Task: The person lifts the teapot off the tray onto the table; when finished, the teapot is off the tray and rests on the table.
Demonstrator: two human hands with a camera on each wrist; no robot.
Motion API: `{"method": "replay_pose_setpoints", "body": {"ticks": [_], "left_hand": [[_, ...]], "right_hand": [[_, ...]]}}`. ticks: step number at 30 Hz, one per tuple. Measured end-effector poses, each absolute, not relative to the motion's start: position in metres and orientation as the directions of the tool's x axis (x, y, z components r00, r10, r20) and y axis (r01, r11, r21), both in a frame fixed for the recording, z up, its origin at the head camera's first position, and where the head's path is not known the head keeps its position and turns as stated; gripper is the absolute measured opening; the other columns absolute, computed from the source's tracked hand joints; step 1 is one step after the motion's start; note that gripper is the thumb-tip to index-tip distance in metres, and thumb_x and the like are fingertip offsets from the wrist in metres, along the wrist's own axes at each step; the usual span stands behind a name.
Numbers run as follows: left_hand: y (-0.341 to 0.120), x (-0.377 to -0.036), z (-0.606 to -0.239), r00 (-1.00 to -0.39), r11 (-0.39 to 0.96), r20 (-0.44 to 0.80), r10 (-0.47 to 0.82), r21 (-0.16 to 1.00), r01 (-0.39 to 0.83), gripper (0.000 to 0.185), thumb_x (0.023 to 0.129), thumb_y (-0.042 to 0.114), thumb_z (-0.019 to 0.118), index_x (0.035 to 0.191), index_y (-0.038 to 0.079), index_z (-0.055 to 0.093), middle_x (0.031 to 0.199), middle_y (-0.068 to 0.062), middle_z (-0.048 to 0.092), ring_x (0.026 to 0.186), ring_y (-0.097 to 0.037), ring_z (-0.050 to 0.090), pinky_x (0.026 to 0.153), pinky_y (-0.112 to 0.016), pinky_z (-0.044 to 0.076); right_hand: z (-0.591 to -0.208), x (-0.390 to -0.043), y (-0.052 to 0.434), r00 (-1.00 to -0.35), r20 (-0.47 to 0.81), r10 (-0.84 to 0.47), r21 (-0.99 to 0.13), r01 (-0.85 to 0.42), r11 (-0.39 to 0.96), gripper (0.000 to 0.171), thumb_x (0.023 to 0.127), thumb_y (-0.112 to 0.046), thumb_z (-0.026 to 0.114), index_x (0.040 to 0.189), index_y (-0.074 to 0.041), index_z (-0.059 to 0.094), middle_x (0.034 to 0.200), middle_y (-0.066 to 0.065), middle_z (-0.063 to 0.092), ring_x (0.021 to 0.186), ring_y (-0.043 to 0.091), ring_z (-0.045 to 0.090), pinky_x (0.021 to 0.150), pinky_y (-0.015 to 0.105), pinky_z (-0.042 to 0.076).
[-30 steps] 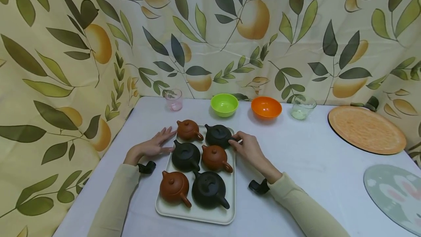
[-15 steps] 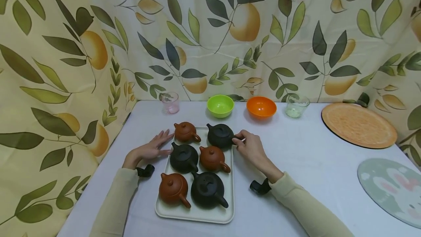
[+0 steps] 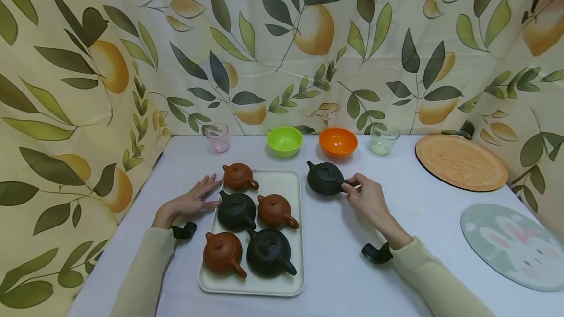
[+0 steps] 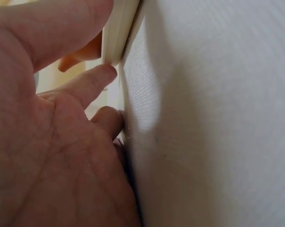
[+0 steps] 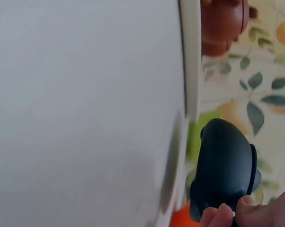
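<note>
By its handle, my right hand (image 3: 367, 199) pinches a black teapot (image 3: 325, 179), which hangs just right of the white tray (image 3: 282, 182). In the right wrist view the black teapot (image 5: 225, 163) is lifted off the cloth, its shadow beneath. My left hand (image 3: 187, 203) lies at the tray's left edge with fingers spread and straight, touching it. Still on the tray are a small brown teapot (image 3: 238, 176) at the back left, a black teapot (image 3: 236, 212) and a brown teapot (image 3: 275, 210) in the middle, and a brown teapot (image 3: 223, 252) and larger black teapot (image 3: 270, 252) in front.
Along the back stand a pink glass (image 3: 218, 138), a green bowl (image 3: 284, 142), an orange bowl (image 3: 338, 143) and a clear glass (image 3: 384, 139). To the right lie a round brown mat (image 3: 461, 162) and a rabbit-print mat (image 3: 513, 246). A patterned curtain hangs behind.
My right hand has lifted the back-right black teapot off the tray and carried it right, past the tray's edge. The left hand keeps its place by the tray; the head view has shifted slightly.
</note>
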State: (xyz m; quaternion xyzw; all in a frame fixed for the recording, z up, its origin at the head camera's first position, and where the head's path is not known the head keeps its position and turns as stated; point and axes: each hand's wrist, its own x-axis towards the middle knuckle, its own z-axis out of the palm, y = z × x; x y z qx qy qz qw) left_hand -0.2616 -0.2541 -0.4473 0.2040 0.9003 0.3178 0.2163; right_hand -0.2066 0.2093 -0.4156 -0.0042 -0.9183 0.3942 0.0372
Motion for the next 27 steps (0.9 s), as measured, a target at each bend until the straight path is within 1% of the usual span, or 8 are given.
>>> {"method": "replay_pose_setpoints", "body": {"ticks": [7,15,22,27], "left_hand": [[-0.259,-0.262,-0.448,-0.822,0.721,-0.272,0.501,0.656,0.222,0.08,0.094,0.039,0.06,0.155,0.006,0.022,0.163,-0.022,-0.004,0.147,-0.043,-0.015,0.114,-0.065,-0.008],[-0.257,-0.261,-0.448,-0.821,0.718,-0.267,0.504,0.658,0.227,0.08,0.094,0.039,0.06,0.155,0.006,0.022,0.162,-0.023,-0.003,0.147,-0.045,-0.015,0.113,-0.066,-0.008],[-0.252,-0.261,-0.447,-0.825,0.723,-0.276,0.494,0.657,0.213,0.079,0.094,0.04,0.06,0.155,0.007,0.023,0.163,-0.021,-0.003,0.147,-0.044,-0.014,0.113,-0.066,-0.008],[-0.25,-0.259,-0.446,-0.824,0.718,-0.273,0.497,0.662,0.214,0.079,0.094,0.04,0.06,0.155,0.007,0.023,0.163,-0.022,-0.003,0.147,-0.045,-0.014,0.113,-0.067,-0.008]], "right_hand": [[-0.417,-0.201,0.248,-0.99,0.043,0.138,-0.698,0.069,0.713,0.018,0.096,-0.014,0.06,0.104,0.002,0.063,0.089,0.018,0.07,0.065,0.018,0.058,0.052,0.025,0.042],[-0.424,-0.196,0.292,-0.965,0.042,0.258,-0.669,0.164,0.725,0.02,0.096,-0.016,0.059,0.104,0.003,0.062,0.093,0.021,0.069,0.065,0.015,0.059,0.053,0.025,0.041],[-0.425,-0.193,0.328,-0.935,0.027,0.354,-0.65,0.253,0.717,0.024,0.096,-0.019,0.059,0.106,0.004,0.062,0.096,0.022,0.068,0.069,0.019,0.059,0.053,0.026,0.04],[-0.422,-0.192,0.346,-0.916,-0.002,0.401,-0.635,0.311,0.707,0.028,0.096,-0.019,0.059,0.108,0.005,0.061,0.098,0.022,0.066,0.077,0.024,0.059,0.055,0.027,0.04]]}}
